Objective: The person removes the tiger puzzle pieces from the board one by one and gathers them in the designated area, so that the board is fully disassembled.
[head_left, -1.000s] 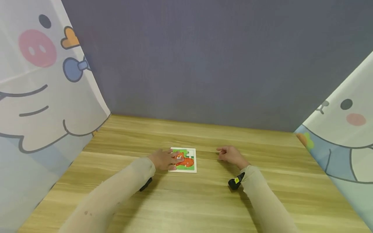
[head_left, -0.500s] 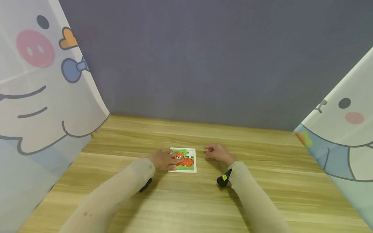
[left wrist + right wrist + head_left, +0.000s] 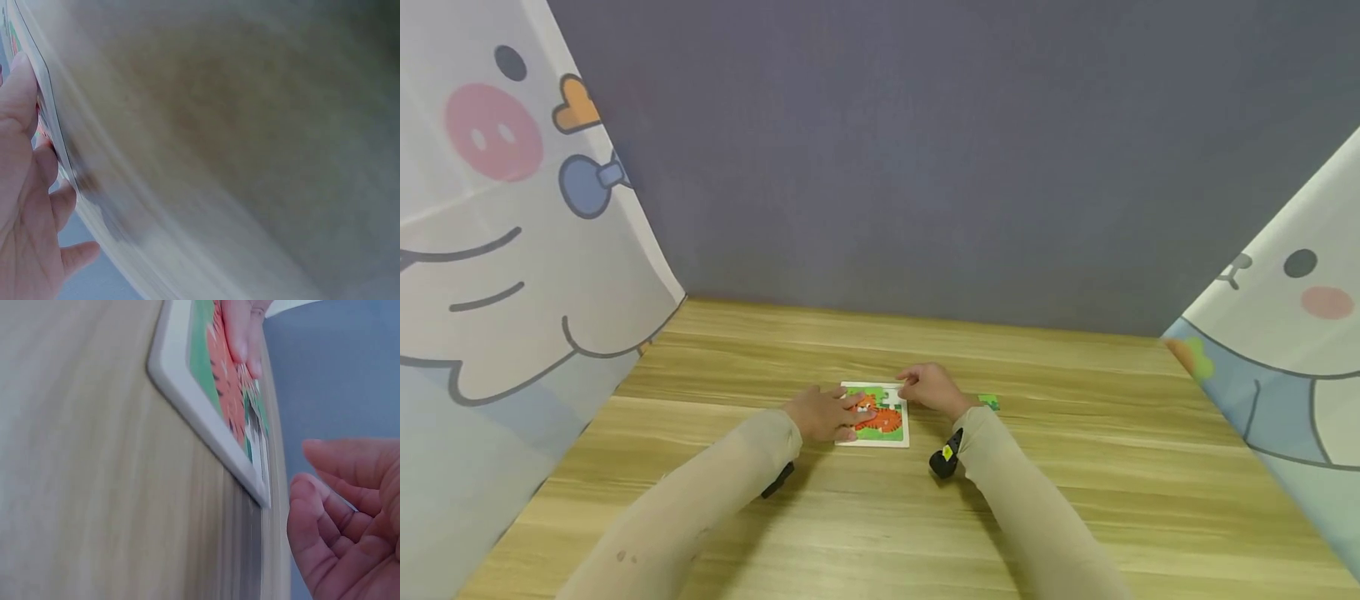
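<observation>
In the head view a tiger jigsaw puzzle (image 3: pixel 880 422) in a white frame lies on the wooden table. Its upper right corner shows a white gap without a piece. My left hand (image 3: pixel 825 412) rests on the puzzle's left side, fingers spread across the tiger. Beside that white gap is my right hand (image 3: pixel 931 388), its fingers loosely bent at the frame's right edge. The right wrist view shows thumb and forefinger of the right hand (image 3: pixel 350 512) apart, with nothing visible between them. A green puzzle piece (image 3: pixel 988 402) lies on the table behind the right wrist, partly hidden.
The wooden table (image 3: pixel 850 533) runs back to a dark grey panel (image 3: pixel 880 167). Cartoon-printed sheets hang on both sides, a left sheet (image 3: pixel 497 208) and a right sheet (image 3: pixel 1300 350). A black wrist device (image 3: pixel 945 458) sits at the right sleeve.
My right hand has moved left across the table to the puzzle's upper right corner. The green piece has come into view behind it. My left hand has stayed on the puzzle.
</observation>
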`<state>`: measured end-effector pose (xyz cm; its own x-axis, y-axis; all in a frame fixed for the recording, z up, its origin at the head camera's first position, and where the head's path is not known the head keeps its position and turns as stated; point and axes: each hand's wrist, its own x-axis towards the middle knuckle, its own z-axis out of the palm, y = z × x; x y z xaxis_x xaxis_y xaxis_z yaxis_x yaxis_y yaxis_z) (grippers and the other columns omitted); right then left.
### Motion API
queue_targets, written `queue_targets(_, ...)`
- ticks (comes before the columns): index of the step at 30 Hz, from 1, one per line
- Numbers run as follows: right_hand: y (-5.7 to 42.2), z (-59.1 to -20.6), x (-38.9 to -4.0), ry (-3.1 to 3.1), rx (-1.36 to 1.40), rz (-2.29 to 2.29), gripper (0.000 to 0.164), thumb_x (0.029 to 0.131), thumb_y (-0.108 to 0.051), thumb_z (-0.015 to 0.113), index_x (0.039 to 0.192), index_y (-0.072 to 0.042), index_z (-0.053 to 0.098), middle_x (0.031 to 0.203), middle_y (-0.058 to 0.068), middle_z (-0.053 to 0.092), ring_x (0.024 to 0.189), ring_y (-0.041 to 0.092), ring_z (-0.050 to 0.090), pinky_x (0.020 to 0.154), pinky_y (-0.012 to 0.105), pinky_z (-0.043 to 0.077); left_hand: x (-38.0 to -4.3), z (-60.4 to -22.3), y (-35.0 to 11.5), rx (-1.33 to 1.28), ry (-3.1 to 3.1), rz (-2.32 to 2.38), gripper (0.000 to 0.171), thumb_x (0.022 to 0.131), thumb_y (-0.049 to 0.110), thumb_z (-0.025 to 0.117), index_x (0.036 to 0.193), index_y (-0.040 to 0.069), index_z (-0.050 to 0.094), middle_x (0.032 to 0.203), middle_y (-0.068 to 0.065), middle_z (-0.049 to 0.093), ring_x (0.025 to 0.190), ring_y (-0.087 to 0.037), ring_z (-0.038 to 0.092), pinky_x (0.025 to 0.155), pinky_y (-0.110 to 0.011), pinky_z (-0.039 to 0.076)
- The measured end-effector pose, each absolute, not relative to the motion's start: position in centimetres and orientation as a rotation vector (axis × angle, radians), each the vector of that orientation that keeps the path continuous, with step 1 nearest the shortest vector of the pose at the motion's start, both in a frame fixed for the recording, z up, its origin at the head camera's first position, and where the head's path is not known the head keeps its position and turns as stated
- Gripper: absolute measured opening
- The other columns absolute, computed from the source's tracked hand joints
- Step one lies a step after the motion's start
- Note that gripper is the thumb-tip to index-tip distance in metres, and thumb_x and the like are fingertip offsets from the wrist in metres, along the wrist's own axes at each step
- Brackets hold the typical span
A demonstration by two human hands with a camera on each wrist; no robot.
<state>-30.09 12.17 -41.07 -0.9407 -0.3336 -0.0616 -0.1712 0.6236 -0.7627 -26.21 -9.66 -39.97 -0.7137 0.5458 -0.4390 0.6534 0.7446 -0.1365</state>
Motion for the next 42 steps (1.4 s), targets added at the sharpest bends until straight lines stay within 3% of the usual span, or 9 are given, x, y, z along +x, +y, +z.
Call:
queue_targets(7,11.3,-40.8,-29.9,2.629,-0.430,-1.188,0.027,0.082,0.001,0.069,0.109,0.005,0.069,0.074,0.005,0.063,0.060,0.011,0.054,0.056,0.024,0.047,-26.0,-39.8,-9.9,0.935,2.581,-0.412,0.055,0.099,0.054,0.030,0.152,0.038,0.025,0.159,0.007,0.019,0.144,-0.023,0.021,0.109,-0.052,0.030)
queue_targets(15,11.5,-41.0,-30.2,2.599,-0.492,-0.983,0.017,0.079,-0.002,0.074,0.096,0.002,0.073,0.089,0.005,0.071,0.072,0.010,0.056,0.066,0.025,0.049,-26.2,-39.8,-9.8,0.920,2.574,-0.404,0.055,0.099,0.054,0.031,0.152,0.039,0.025,0.159,0.006,0.018,0.144,-0.022,0.021,0.109,-0.051,0.030)
queue_targets(21,11.1,-40.8,-30.3,2.627,-0.548,-0.850,0.020,0.078,-0.003,0.075,0.098,0.003,0.073,0.079,0.003,0.066,0.067,0.011,0.049,0.060,0.022,0.043,-26.1,-39.7,-9.8,0.916,2.579,-0.424,0.055,0.099,0.053,0.032,0.151,0.039,0.027,0.158,0.007,0.019,0.143,-0.022,0.022,0.108,-0.051,0.031)
queue_targets(29,10.3,-41.1,-30.0,2.622,-0.375,-1.011,0.027,0.082,-0.010,0.074,0.106,0.003,0.071,0.107,0.013,0.069,0.088,0.020,0.065,0.076,0.034,0.054,-25.9,-39.7,-9.9,0.933,2.572,-0.458,0.055,0.099,0.054,0.031,0.152,0.039,0.024,0.159,0.008,0.018,0.143,-0.021,0.022,0.108,-0.051,0.032)
queue_targets(36,9.3,-41.4,-30.2,2.617,-0.322,-1.065,0.024,0.081,-0.006,0.073,0.103,0.005,0.072,0.079,0.006,0.069,0.058,0.012,0.055,0.059,0.026,0.050,-26.0,-39.8,-9.8,0.932,2.584,-0.457,0.055,0.099,0.054,0.031,0.152,0.039,0.024,0.159,0.007,0.018,0.143,-0.022,0.022,0.108,-0.051,0.032)
queue_targets(42,8.8,-41.6,-30.4,2.627,-0.286,-1.096,0.014,0.080,-0.002,0.072,0.093,0.004,0.073,0.060,0.000,0.058,0.051,0.009,0.048,0.051,0.020,0.043,-26.0,-39.9,-9.8,0.920,2.580,-0.406,0.055,0.099,0.054,0.032,0.152,0.038,0.026,0.159,0.003,0.017,0.144,-0.022,0.021,0.109,-0.053,0.029)
